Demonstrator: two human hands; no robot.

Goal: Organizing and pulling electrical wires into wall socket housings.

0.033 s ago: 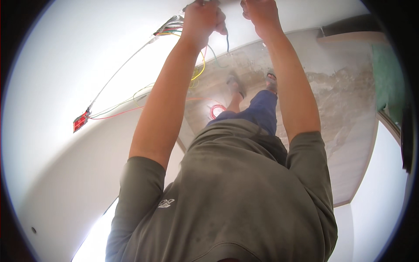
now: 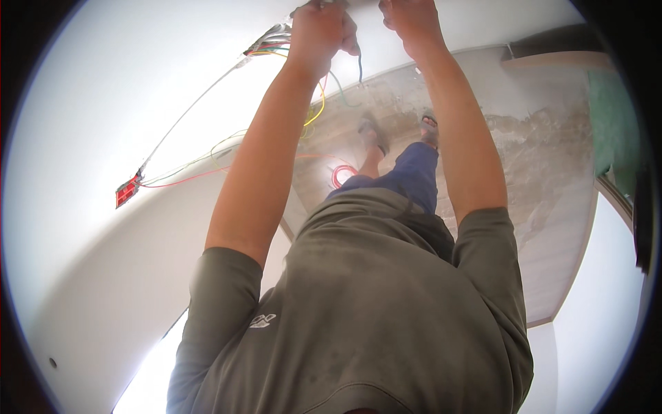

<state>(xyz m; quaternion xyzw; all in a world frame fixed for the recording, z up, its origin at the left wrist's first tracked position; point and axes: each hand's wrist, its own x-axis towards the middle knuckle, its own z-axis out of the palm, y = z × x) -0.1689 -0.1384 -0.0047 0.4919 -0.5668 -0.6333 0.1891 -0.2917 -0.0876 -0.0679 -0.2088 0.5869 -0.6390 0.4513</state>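
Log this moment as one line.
left hand: raised, dark blue wire beside it, grip unclear | right hand: raised, grip unclear | red box: red wire trailing out

Shirt [image 2: 386, 290] I see: plain dark olive-grey, small white mark [image 2: 262, 321] on the chest. Trousers [image 2: 416, 172]: blue. Wall [image 2: 131, 103]: white, shading to grey. Wall box [image 2: 127, 191]: bright red. Wires from here: dark blue wire [image 2: 360, 65], green wire [image 2: 338, 85], yellow wire [image 2: 322, 103], red wire [image 2: 181, 182] at the box. Coil [image 2: 334, 178]: red. Floor [image 2: 545, 155]: grey-brown, blotchy, darker and paler patches. Sheet [image 2: 616, 124]: green, black strip [image 2: 642, 231] beside it.
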